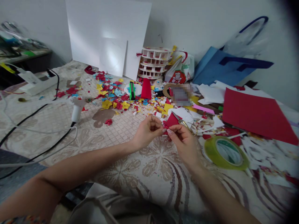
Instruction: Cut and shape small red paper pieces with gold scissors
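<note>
A small red paper piece [165, 127] is pinched between both hands above the patterned tablecloth [130, 168]. My left hand [149, 130] has its thumb and fingers closed on the piece's left side. From the right, my right hand [183, 140] grips the same piece with thumb and forefinger. Just behind the fingers lies a larger red paper [171, 119]. Scissors [184, 122] with gold-coloured handles rest beside my right hand, over white paper scraps.
A yellow-green tape roll [226, 153] lies right of my right forearm. A white glue gun [77, 110] and cables are at left. Paper flowers, a green cutter [132, 91] and a round tiered model [155, 62] stand beyond. Red sheet [257, 115] at right.
</note>
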Action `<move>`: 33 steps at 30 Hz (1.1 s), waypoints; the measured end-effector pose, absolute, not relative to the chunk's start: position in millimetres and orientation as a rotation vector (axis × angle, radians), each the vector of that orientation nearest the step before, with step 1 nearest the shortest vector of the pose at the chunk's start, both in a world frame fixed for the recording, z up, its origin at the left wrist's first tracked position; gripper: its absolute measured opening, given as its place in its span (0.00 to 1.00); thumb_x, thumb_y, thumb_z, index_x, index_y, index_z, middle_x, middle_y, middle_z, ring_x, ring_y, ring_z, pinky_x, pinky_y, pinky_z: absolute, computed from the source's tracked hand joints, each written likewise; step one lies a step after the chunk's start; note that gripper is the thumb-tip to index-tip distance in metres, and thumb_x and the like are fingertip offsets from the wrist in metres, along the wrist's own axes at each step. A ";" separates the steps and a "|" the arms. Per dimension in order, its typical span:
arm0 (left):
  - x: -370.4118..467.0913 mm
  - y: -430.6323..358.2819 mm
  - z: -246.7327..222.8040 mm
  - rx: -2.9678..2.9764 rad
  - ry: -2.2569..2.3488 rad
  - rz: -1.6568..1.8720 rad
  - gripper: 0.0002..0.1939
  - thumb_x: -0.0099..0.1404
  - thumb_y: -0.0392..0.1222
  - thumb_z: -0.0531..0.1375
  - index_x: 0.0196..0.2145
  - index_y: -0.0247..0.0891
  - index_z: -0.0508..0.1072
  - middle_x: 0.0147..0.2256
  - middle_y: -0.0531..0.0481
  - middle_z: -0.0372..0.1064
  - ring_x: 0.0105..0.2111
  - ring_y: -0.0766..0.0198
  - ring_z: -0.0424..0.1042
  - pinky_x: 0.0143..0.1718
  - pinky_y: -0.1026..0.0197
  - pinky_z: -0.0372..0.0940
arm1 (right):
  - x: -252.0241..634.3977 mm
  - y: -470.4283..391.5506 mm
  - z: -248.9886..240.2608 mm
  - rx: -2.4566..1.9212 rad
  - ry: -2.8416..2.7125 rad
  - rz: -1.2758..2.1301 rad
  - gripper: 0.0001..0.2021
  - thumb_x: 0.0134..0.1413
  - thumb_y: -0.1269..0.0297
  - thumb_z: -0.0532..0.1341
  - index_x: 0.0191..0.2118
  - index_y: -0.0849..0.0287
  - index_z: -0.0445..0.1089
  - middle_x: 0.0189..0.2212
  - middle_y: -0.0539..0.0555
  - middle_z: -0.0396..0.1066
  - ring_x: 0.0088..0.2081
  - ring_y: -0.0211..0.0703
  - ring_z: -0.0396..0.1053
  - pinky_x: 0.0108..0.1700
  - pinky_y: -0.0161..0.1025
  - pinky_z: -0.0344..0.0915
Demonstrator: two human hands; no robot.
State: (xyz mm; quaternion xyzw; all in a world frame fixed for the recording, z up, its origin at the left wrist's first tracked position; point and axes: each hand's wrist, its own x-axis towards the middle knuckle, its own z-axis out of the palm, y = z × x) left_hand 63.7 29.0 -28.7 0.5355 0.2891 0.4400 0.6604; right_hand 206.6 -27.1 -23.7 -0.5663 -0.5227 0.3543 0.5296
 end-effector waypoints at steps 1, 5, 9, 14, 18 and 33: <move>63.8 29.1 -28.4 1.197 0.639 0.992 0.19 0.50 0.41 0.66 0.34 0.35 0.60 0.25 0.55 0.67 0.25 0.72 0.67 0.28 0.67 0.61 | 206.7 -27.1 -23.9 -1.351 -1.249 0.848 0.07 0.52 0.61 0.60 0.35 0.58 0.66 0.25 0.48 0.66 0.25 0.34 0.65 0.28 0.33 0.63; 63.1 29.7 -28.0 1.202 0.636 0.975 0.19 0.51 0.41 0.66 0.34 0.35 0.60 0.25 0.54 0.66 0.25 0.72 0.67 0.28 0.67 0.60 | 207.0 -26.9 -24.4 -1.344 -1.252 0.862 0.07 0.52 0.61 0.60 0.35 0.58 0.66 0.25 0.48 0.66 0.24 0.35 0.65 0.28 0.33 0.64; 62.3 29.9 -28.1 1.217 0.617 0.976 0.18 0.51 0.42 0.65 0.34 0.35 0.60 0.25 0.55 0.66 0.25 0.72 0.66 0.28 0.67 0.60 | 206.1 -27.0 -22.9 -1.348 -1.255 0.871 0.07 0.52 0.61 0.60 0.34 0.57 0.66 0.25 0.48 0.66 0.24 0.34 0.65 0.28 0.33 0.63; 62.1 30.5 -26.8 1.233 0.600 0.983 0.18 0.51 0.42 0.65 0.34 0.35 0.60 0.25 0.55 0.66 0.25 0.72 0.66 0.28 0.67 0.60 | 206.6 -27.4 -20.9 -1.345 -1.253 0.911 0.09 0.54 0.58 0.58 0.36 0.57 0.66 0.25 0.48 0.66 0.25 0.35 0.66 0.28 0.34 0.64; 62.3 31.1 -25.4 1.237 0.591 0.983 0.17 0.53 0.41 0.64 0.34 0.35 0.60 0.25 0.54 0.66 0.25 0.72 0.67 0.29 0.67 0.60 | 212.1 -25.7 -23.3 -1.312 -1.208 0.944 0.13 0.58 0.54 0.52 0.36 0.57 0.67 0.23 0.49 0.67 0.24 0.36 0.65 0.27 0.34 0.63; 61.0 32.1 -27.3 1.279 0.585 0.949 0.17 0.52 0.41 0.65 0.34 0.35 0.60 0.26 0.54 0.66 0.26 0.71 0.67 0.31 0.65 0.61 | 221.5 -22.5 -19.4 -1.452 -1.504 0.923 0.14 0.54 0.54 0.57 0.26 0.58 0.65 0.18 0.47 0.62 0.21 0.34 0.59 0.23 0.32 0.57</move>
